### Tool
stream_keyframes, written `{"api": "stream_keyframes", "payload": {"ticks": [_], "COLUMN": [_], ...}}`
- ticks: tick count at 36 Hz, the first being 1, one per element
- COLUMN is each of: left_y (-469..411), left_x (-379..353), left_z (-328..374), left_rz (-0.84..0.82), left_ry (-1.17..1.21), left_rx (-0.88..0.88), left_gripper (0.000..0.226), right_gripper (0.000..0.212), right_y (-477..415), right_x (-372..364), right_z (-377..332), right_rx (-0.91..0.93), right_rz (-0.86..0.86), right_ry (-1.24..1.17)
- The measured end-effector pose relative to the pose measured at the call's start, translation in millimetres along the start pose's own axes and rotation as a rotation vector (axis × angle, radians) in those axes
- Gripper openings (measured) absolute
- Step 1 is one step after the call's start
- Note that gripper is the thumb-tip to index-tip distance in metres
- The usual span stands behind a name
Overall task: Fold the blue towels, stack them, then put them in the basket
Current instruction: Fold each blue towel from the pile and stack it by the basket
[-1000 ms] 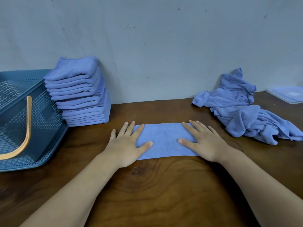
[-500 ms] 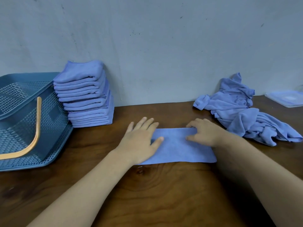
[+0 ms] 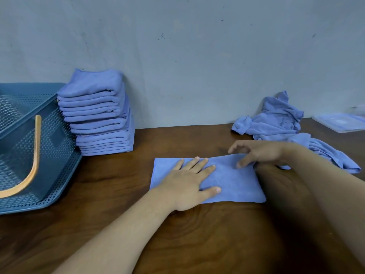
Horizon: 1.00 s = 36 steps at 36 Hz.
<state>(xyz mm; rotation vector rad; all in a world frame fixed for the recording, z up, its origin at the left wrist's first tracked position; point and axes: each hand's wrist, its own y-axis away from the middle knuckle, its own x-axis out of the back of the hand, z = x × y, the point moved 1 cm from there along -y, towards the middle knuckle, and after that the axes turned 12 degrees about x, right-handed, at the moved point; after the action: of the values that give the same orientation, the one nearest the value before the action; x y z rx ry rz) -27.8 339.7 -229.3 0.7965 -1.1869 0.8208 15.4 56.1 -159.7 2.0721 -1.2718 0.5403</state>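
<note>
Towel (image 3: 237,186): blue, one piece, folded to a long flat strip. It lies lengthwise across the middle of the brown wooden table (image 3: 118,184), its surface smooth and its near edge straight.

Left hand (image 3: 187,182): flat, palm down on the left half of the towel, fingers straight and slightly spread, thumb out to the side. It presses the cloth and holds nothing.

Right hand (image 3: 258,153): at the towel's far right edge, blurred, fingers loosely curled, thumb tip touching the cloth. Whether it pinches the edge I cannot tell. Its forearm crosses over the towel's right end and hides that corner.

Stack (image 3: 98,115): folded blue towels, many layers, at the back left against the wall, leaning slightly.

Basket (image 3: 55,147): blue perforated plastic, just beside the stack on its left, with an orange handle (image 3: 36,147) lying inside.

Pile (image 3: 276,119): unfolded blue towels, crumpled, at the back right just behind the right hand.

Flat clear item (image 3: 339,122): at the far right edge, too blurred to identify.
</note>
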Motion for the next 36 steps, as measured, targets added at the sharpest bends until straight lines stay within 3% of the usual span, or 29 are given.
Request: {"api": "stream_keyframes", "payload": {"ticks": [6,9,12,17,24,36], "left_y": [1,1,0,1,3,1], "left_x": [0,-1,-1,-1,-1,4], "left_z": [1,1,-1,-2,-1,-2], "left_rz": [0.005,0.006,-0.001,-0.017,-0.03,-0.046], "left_ry": [0.012,0.012,0.012,0.011,-0.01,-0.006], "left_rx": [0.002,0.005,0.006,-0.001,0.008,0.092], "left_gripper": [0.08,0.08,0.081,0.085,0.088,0.066], "right_gripper": [0.039,0.042,0.043,0.026,0.032,0.046], "right_y": [25,44,61,66,62,64], "right_x": [-22,-43,-58,-72,-74,-67], "right_z": [25,31,33,32,32,37], "right_rx": [0.128,0.227,0.279,0.312,0.281,0.188], "right_rz": [0.193,0.297,0.388,0.419,0.527,0.485], "right_ry": [-0.37,-0.421,-0.397,-0.193,-0.135,-0.153]}}
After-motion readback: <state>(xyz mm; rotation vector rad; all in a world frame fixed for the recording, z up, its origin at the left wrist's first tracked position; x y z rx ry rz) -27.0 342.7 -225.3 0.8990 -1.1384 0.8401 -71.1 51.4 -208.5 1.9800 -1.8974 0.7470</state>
